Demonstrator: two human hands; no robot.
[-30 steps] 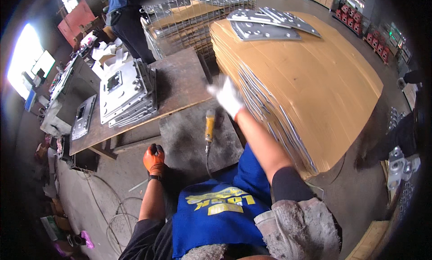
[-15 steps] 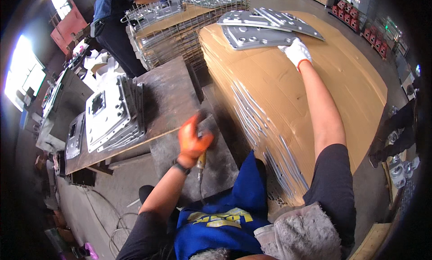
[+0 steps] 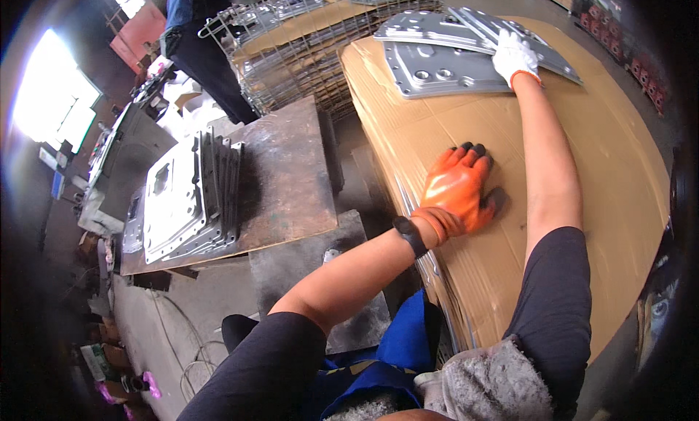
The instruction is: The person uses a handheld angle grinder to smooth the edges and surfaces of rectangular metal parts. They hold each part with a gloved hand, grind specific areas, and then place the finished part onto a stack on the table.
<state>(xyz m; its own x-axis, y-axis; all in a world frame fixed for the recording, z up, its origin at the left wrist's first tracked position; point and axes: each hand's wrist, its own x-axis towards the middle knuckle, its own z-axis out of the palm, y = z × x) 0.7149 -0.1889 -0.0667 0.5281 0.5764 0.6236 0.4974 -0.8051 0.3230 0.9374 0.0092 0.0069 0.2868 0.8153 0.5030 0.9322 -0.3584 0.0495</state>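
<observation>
My right hand [image 3: 515, 58], in a white glove with an orange cuff, reaches to the far end of the cardboard and grips the near edge of a grey metal cover plate [image 3: 480, 29]; the thumb is hidden. More such plates lie overlapped there, one with round bosses [image 3: 437, 73] lowest. My left hand [image 3: 457, 191], in an orange glove with dark fingertips, is over the cardboard sheet [image 3: 466, 275], fingers spread, holding nothing. Left of it, a pile of silvery plates [image 3: 178, 202] stands on a worn board table [image 3: 291, 159].
The cardboard tops a tall stack by my right side. Beyond the table stand a wire mesh crate [image 3: 291, 64] of plates and a person in dark clothes [image 3: 207, 64]. A small tool end [image 3: 331, 255] shows on a low dark surface beside my left forearm. Hoses [image 3: 193, 363] loop on the floor.
My left hand has swung right from above the low surface and the yellow-handled tool to over the cardboard. My right hand has moved from the lowest plate's corner to the upper plates.
</observation>
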